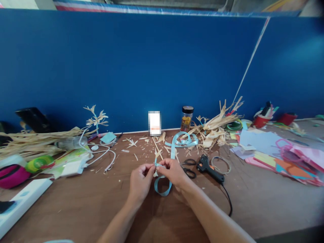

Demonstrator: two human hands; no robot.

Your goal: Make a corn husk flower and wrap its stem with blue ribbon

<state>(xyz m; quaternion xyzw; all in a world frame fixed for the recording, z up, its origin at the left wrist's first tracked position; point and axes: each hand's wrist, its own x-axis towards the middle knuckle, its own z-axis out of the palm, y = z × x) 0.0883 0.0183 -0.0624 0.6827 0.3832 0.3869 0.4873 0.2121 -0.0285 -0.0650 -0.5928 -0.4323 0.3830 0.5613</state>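
Observation:
My left hand (pixel 142 179) and my right hand (pixel 172 171) meet over the middle of the table, fingers closed in pinches. Between the fingertips is a corn husk flower (pixel 157 154), its pale pointed petals rising above them. Light blue ribbon (pixel 173 150) passes through my right hand's fingers; one loop hangs below and more lies coiled behind. How the ribbon sits around the stem is hidden by the fingers. Scissors (pixel 190 172) with dark handles lie right of my right hand, beside a black glue gun (pixel 209 169).
Dried husks (pixel 217 126) pile at the back right near a black-lidded jar (pixel 186 118). Coloured paper (pixel 263 143) spreads on the right. A white power strip (pixel 27 202), a white cable (pixel 112 160) and a finished-looking husk flower stem (pixel 97 119) are on the left. A blue partition (pixel 126 67) stands behind.

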